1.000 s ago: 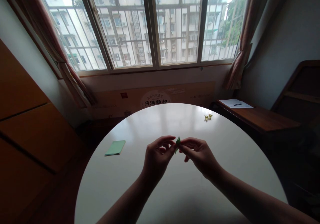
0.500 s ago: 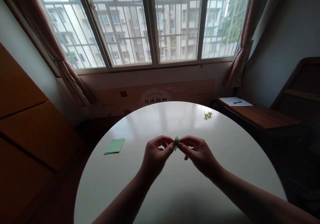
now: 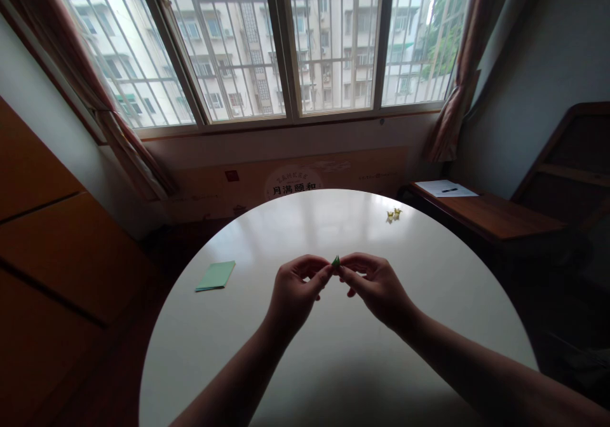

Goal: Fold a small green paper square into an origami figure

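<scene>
Above the middle of the white round table [image 3: 214,357], a small piece of folded green paper [image 3: 336,261] is pinched between both hands. My left hand [image 3: 298,287] grips its left side between thumb and fingertips. From the right, my right hand [image 3: 374,284] pinches the other side, its lower fingers curled. Only the pointed green tip shows above the fingertips; the rest is hidden by them. A stack of light green paper squares [image 3: 215,276] lies on the table to the left of my left hand.
Two small yellowish folded-paper pieces [image 3: 393,215] rest near the table's far right edge. Beyond it, a wooden side table [image 3: 515,214] carries a white sheet [image 3: 441,188] with a dark pen [image 3: 449,190]. A barred window [image 3: 290,52] is behind, and an orange-brown cabinet [image 3: 52,249] stands left.
The green paper's two upright points now look like one, and its lower tip no longer shows below the fingers. Both hands keep their pinch; the whole view has shifted slightly.
</scene>
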`<state>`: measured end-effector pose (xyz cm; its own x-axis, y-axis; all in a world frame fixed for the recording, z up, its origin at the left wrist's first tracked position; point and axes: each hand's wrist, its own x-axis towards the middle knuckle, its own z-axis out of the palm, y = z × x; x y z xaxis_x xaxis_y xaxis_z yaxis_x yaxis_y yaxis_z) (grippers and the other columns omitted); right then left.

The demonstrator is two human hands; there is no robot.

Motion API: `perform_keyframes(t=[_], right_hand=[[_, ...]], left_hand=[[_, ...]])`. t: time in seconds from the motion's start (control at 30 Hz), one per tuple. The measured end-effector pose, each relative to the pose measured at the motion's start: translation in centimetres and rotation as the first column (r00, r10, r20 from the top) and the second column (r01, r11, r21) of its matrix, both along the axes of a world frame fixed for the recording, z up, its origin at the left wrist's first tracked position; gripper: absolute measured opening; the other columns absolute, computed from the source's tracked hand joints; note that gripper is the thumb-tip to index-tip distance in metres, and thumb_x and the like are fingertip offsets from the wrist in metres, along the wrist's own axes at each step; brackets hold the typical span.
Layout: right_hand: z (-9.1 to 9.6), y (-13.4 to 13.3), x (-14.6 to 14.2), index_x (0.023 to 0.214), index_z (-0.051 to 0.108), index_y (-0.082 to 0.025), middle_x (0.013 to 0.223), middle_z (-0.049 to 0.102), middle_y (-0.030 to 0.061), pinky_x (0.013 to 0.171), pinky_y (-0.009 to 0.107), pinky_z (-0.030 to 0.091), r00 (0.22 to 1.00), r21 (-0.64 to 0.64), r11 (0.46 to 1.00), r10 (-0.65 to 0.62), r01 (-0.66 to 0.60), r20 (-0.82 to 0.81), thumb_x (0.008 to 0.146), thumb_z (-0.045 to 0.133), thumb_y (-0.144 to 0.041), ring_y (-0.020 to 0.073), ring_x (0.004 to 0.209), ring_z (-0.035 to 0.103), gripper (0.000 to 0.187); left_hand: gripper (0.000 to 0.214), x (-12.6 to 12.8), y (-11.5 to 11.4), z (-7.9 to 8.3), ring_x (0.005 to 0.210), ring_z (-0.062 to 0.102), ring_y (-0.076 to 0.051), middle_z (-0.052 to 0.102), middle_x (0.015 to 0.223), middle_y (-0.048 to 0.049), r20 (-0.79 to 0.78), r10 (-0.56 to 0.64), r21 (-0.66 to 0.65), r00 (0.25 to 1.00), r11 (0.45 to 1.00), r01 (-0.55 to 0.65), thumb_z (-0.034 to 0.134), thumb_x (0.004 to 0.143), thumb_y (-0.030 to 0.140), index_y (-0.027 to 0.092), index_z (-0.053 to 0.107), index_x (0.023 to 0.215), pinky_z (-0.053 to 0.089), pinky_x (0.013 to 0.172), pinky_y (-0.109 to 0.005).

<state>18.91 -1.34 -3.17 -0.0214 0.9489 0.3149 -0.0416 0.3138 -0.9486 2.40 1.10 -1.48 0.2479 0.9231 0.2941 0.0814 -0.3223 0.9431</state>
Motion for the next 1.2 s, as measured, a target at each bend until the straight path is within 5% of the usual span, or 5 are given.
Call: perform_keyframes(t=[0.77, 0.9, 1.2], right_hand=[[0.09, -0.14, -0.17, 0.081, 0.076, -0.017, 0.071, 0.071, 0.005, 0.041, 0.024, 0.05, 0.99, -0.019, 1.0, 0.022, -0.025, -0.138, 0.072, 0.085, -0.04, 0.0186, 0.064, 0.063, 0.026], [-0.08, -0.04, -0.16, 0.093, 0.073, -0.019, 0.081, 0.074, 0.0055, 0.041, 0.022, 0.05, 0.984, -0.019, 0.999, 0.026, -0.03, -0.178, 0.071, 0.086, -0.035, 0.0208, 0.071, 0.067, 0.03], [-0.08, -0.07, 0.11, 0.086, 0.075, -0.016, 0.077, 0.073, 0.007, 0.04, 0.022, 0.049, 0.991, -0.048, 0.995, 0.078, -0.083, -0.109, 0.075, 0.082, -0.042, 0.0206, 0.07, 0.066, 0.028]], left_hand=[[0.013, 0.17, -0.72, 0.08, 0.062, 0.063, -0.015, 0.071, 0.073, -0.0038, 0.055, 0.084, 0.143, 0.995, 0.986, -0.091, 0.074, 0.079, 0.027, 0.015, 0.07, 0.084, 0.05, 0.044, -0.02], [0.019, 0.19, -0.83, -0.12, 0.062, 0.065, -0.015, 0.073, 0.079, -0.0051, 0.059, 0.114, 0.138, 0.992, 0.983, -0.121, 0.075, 0.079, 0.028, 0.016, 0.067, 0.092, 0.049, 0.045, -0.02], [0.021, 0.06, -0.65, -0.38, 0.074, 0.07, -0.02, 0.074, 0.081, -0.0061, 0.015, 0.133, 0.148, 0.991, 0.98, -0.133, 0.076, 0.079, 0.028, 0.017, 0.07, 0.096, 0.047, 0.048, -0.02]])
